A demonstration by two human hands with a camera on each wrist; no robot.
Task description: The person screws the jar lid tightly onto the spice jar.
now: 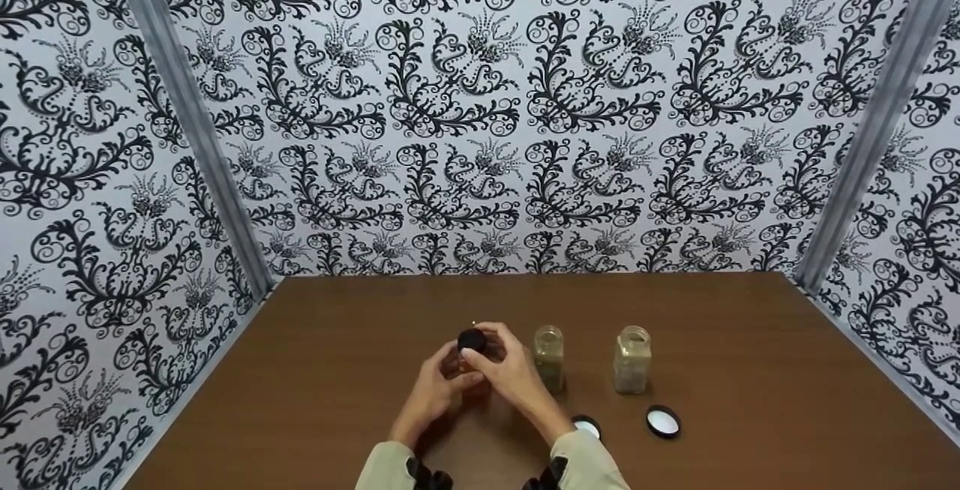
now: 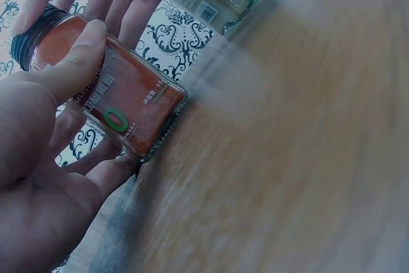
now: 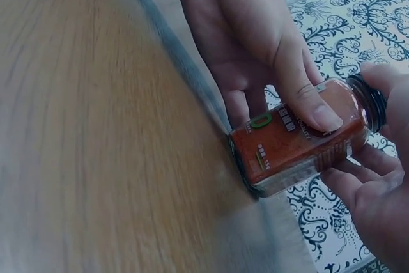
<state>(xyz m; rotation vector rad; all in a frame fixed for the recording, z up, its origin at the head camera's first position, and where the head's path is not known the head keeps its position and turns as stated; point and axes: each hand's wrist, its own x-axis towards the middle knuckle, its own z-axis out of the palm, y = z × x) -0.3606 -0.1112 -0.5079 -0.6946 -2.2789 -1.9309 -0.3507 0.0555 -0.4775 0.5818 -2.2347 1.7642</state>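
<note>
A glass spice jar of orange-red powder (image 2: 131, 94), labelled with a green ring, is gripped by my left hand (image 1: 435, 394), thumb along one face. Its ribbed black lid (image 1: 472, 339) sits on the jar's neck. My right hand (image 1: 514, 370) pinches that lid between thumb and fingers. In the right wrist view the jar lies tilted between both hands, its base close to the table. Just right of my hands stands a lidless glass jar with greenish contents (image 1: 550, 362). Another lidless jar (image 1: 632, 362), with greyish contents, stands farther right.
Two loose black lids with white insides lie on the brown table (image 1: 337, 325): one lid (image 1: 663, 422) at the right, another lid (image 1: 588, 426) partly behind my right forearm. Walls with black-and-white scroll patterns (image 1: 465, 137) enclose the table at the back and sides.
</note>
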